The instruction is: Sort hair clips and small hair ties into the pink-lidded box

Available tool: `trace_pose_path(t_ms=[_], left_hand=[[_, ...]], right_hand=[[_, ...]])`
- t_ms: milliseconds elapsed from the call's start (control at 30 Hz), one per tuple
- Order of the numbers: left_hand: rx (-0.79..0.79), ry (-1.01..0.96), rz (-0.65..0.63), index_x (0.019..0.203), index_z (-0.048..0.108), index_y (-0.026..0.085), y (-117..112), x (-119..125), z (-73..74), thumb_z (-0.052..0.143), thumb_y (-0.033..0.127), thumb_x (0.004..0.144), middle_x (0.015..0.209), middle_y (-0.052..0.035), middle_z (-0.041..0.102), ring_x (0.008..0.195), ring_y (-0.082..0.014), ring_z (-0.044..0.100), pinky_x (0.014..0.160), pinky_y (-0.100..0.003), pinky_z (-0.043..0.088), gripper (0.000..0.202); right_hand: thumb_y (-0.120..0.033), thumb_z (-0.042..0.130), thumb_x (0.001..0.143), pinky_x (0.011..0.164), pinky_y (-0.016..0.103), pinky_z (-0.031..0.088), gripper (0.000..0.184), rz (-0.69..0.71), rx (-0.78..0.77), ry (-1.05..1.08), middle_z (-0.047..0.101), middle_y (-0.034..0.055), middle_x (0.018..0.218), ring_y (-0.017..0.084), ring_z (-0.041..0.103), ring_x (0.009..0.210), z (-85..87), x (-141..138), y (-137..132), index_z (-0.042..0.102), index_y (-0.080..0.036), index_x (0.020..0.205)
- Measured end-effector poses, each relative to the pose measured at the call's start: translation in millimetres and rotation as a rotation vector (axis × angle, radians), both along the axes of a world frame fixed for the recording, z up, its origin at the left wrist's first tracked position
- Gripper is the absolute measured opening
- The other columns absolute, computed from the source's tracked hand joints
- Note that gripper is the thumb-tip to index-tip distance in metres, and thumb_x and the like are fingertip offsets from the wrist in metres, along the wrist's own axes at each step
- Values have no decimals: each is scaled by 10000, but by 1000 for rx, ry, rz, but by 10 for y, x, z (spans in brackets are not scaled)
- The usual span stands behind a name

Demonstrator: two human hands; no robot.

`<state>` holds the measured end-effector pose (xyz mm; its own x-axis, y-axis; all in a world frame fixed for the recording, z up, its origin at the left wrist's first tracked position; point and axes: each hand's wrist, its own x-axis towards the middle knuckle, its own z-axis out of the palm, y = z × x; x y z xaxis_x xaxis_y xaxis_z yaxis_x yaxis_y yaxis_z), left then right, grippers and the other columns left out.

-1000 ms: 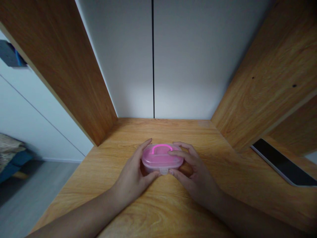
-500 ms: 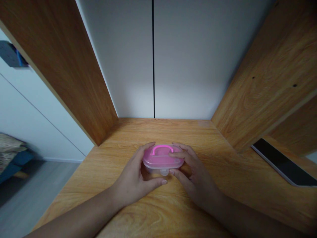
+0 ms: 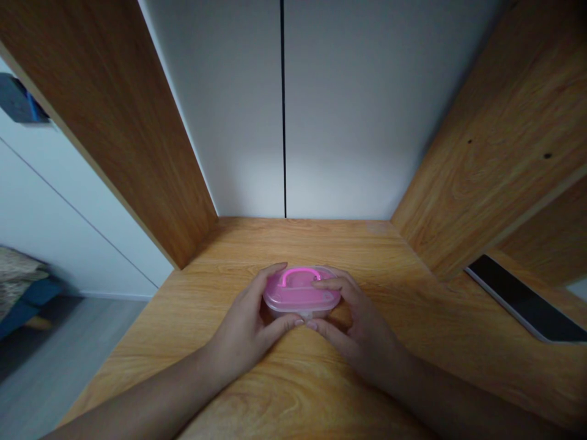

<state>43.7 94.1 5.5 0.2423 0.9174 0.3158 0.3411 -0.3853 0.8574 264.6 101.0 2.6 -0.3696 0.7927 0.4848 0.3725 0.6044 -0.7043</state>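
Observation:
A small oval plastic box (image 3: 300, 298) with a see-through pink lid and a bright pink carry handle (image 3: 300, 271) rests on the wooden tabletop (image 3: 257, 397). My left hand (image 3: 247, 321) wraps round its left side, with the thumb at the front edge. From the right, my right hand (image 3: 360, 327) grips it, one finger lying on the lid and the thumb at the front. Both thumbtips meet at the clear front latch and mostly cover it. The lid sits on the box, and its contents cannot be made out.
A dark-screened flat device (image 3: 523, 299) lies at the right of the tabletop. White panels (image 3: 339, 122) rise behind, between wooden side walls (image 3: 495, 140). On the left, past the table edge, are a grey floor (image 3: 92, 342) and a blue piece of furniture (image 3: 32, 299).
My left thumb has moved up to the box's front latch, and my right thumb has shifted slightly left and down beside it. The latch is now mostly covered; the box stays in place.

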Motion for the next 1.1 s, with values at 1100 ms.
trace_pose_path(t_ms=[1100], left_hand=[[166, 325, 78, 1460, 387, 234, -20, -18, -1, 690, 478, 864, 1387, -135, 592, 1222, -299, 605, 1013, -456, 508, 711]], right_hand=[[-118, 677, 783, 963, 419, 518, 422, -33, 132, -46, 485, 99, 1230, 273, 533, 1196, -55, 3, 50, 494, -257, 1137]])
